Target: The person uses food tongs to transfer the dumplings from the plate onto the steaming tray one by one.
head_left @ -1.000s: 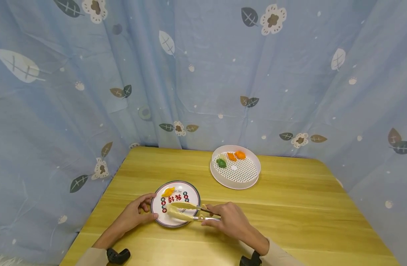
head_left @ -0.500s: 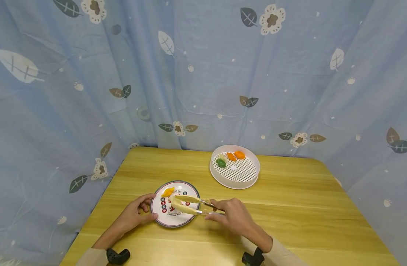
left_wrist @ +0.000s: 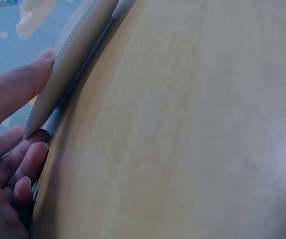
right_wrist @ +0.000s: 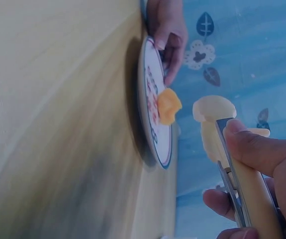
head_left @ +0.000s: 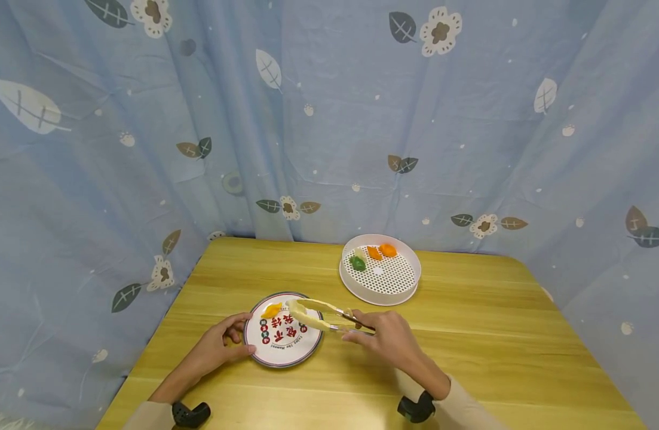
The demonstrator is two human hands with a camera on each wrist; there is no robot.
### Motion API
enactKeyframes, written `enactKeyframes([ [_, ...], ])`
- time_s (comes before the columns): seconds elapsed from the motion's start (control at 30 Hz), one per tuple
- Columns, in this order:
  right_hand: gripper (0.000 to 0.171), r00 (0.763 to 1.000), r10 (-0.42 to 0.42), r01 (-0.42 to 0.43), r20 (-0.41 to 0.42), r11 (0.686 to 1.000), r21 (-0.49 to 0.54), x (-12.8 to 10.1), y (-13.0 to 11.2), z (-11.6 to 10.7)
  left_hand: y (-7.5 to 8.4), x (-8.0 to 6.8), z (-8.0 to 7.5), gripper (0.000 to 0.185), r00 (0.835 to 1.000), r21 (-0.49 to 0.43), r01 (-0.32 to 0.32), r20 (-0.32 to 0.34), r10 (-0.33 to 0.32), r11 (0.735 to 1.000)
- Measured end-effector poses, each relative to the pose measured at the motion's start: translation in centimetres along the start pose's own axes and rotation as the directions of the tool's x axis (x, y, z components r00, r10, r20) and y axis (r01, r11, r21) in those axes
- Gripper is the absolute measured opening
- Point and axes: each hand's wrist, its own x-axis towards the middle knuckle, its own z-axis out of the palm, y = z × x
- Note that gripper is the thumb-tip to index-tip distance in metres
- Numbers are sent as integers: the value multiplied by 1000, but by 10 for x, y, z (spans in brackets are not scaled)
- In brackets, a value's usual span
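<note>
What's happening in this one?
A person's left hand holds a round white plate with red lettering by its edge on a yellowish wooden table. Their right hand holds metal-and-cream tongs above the plate; whether these grip anything is unclear. A small yellow piece lies on the plate. Farther back, a round white perforated tray holds a green piece, a pale piece and two orange pieces.

Left grip [head_left: 215, 344] pinched, right grip [head_left: 387, 337] curled, wrists [head_left: 170, 383] apart
</note>
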Motion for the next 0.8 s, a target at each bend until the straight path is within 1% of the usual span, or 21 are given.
enactKeyframes([
  [0.2, 51, 999, 6, -6, -48, 1000, 1, 2, 9, -10, 0, 1, 1, 78, 1000, -8, 7, -6, -7, 1000],
  [0.4, 54, 996, 54, -54, -69, 999, -5, 3, 20, -19, 2, -1, 0, 78, 1000, -9, 6, 3, -6, 1000],
  [0.53, 54, 994, 68, -69, -83, 998, -12, 4, 28, -25, 2, 0, -1, 76, 1000, -2, 3, 5, -3, 1000],
  [0.8, 59, 988, 138, -142, -71, 989, -48, 5, 48, -35, 4, -1, -1, 77, 1000, 7, 0, 6, 0, 1000],
])
